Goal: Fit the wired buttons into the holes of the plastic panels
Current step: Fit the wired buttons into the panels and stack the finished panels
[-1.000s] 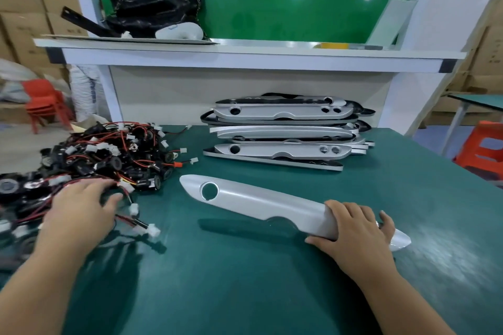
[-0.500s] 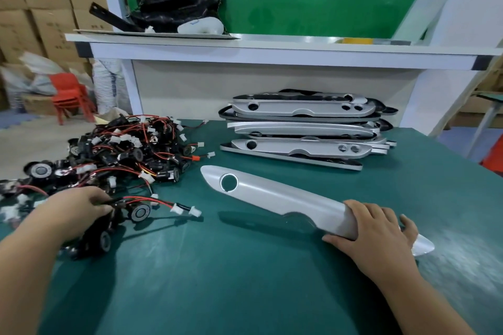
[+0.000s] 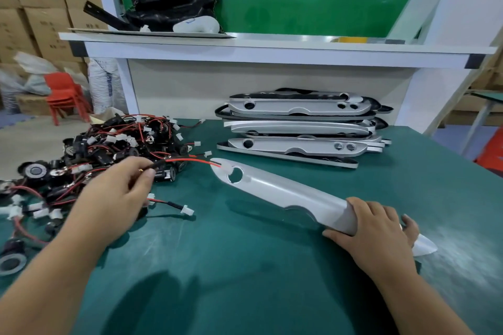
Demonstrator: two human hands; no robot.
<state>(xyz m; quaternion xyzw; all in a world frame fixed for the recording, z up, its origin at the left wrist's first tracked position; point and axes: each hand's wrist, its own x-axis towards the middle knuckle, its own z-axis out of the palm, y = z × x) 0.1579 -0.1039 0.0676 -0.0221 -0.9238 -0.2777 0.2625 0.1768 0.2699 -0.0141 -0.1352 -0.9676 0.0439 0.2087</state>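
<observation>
Silver panel (image 3: 285, 193): my right hand (image 3: 378, 231) grips its near end; my left hand (image 3: 117, 193) pinches a wired button (image 3: 160, 164) by its red lead, near its far tip.

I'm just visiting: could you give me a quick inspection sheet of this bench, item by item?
Surface: green table, scuffed pale at right.
Job's things: panel on table, its hole empty; button pile at left; panel stack behind.
Clutter: bag on shelf.
Hands: left hand pinches a red wire; right hand grips panel's near end.
Cables: wire reaches panel's far tip, beside the hole.
Surroundings: boxes, red chairs at left.
</observation>
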